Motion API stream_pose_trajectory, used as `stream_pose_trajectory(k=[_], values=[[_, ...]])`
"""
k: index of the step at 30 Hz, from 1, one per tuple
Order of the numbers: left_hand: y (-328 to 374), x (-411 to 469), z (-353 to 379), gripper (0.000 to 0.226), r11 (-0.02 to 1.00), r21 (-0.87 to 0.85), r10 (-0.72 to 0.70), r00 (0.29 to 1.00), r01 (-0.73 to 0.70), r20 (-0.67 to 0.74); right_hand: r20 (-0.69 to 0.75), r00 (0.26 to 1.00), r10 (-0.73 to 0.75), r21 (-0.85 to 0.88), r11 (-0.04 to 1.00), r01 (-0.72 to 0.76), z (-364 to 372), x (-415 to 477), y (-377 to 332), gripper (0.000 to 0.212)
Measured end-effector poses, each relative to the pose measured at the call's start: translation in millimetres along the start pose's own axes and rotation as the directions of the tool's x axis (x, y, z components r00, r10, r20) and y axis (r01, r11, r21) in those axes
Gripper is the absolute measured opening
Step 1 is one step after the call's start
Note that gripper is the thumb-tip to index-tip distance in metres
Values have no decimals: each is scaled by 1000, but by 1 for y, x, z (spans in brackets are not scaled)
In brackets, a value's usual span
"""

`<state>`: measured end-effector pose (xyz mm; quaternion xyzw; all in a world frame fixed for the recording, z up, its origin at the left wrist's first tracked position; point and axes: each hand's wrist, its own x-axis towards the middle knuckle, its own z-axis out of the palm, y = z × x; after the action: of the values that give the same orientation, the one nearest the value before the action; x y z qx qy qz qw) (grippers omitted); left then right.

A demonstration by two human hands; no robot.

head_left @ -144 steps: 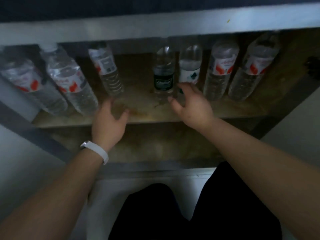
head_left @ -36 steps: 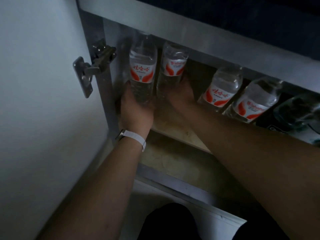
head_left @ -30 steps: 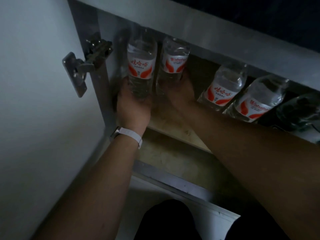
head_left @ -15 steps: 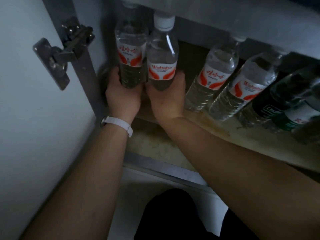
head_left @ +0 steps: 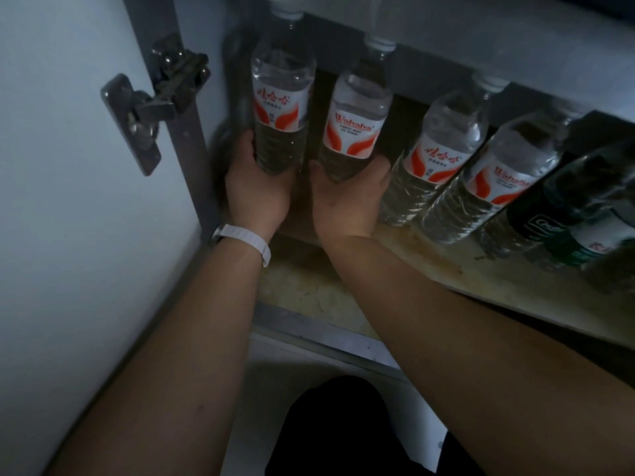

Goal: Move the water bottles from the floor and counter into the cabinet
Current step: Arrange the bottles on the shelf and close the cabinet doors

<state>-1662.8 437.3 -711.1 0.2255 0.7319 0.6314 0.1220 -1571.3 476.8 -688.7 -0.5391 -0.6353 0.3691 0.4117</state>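
Two clear water bottles with red-and-white labels stand upright at the far left of the cabinet shelf (head_left: 446, 266). My left hand (head_left: 256, 194) grips the base of the leftmost bottle (head_left: 280, 108). My right hand (head_left: 347, 204) grips the base of the bottle beside it (head_left: 355, 125). A small gap separates these two bottles. To their right stand two more red-labelled bottles (head_left: 443, 146) (head_left: 498, 176), then dark green-labelled bottles (head_left: 563, 214) at the right edge.
The open white cabinet door (head_left: 68, 201) with its metal hinge (head_left: 151, 108) is close on the left. The cabinet's upper frame (head_left: 481, 39) overhangs the bottle caps. A lower shelf and metal sill (head_left: 323, 334) lie below my wrists, with my dark-clothed knees underneath.
Both hands stay on the same two bottles. The two bottles, touching half a second ago, now stand slightly apart, and the view has shifted a little rightward and down.
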Motion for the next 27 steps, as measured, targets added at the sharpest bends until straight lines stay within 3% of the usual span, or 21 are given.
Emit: stream_pose_trajectory(k=[10, 19, 24, 27], values=[[2, -3, 6, 42, 1000, -14, -4, 1000, 4, -24, 21, 1000, -6, -20, 1000, 6, 0, 6, -3, 78], [8, -12, 0, 39, 999, 45, 15, 1000, -15, 11, 131, 991, -7, -53, 999, 14, -9, 11, 2, 84], [12, -31, -8, 34, 997, 45, 63, 998, -63, -10, 236, 971, -34, 130, 992, 3, -18, -1, 10, 92], [4, -55, -16, 32, 979, 137, 153, 988, -154, 16, 279, 953, -120, 172, 982, 73, -33, -13, 14, 73]])
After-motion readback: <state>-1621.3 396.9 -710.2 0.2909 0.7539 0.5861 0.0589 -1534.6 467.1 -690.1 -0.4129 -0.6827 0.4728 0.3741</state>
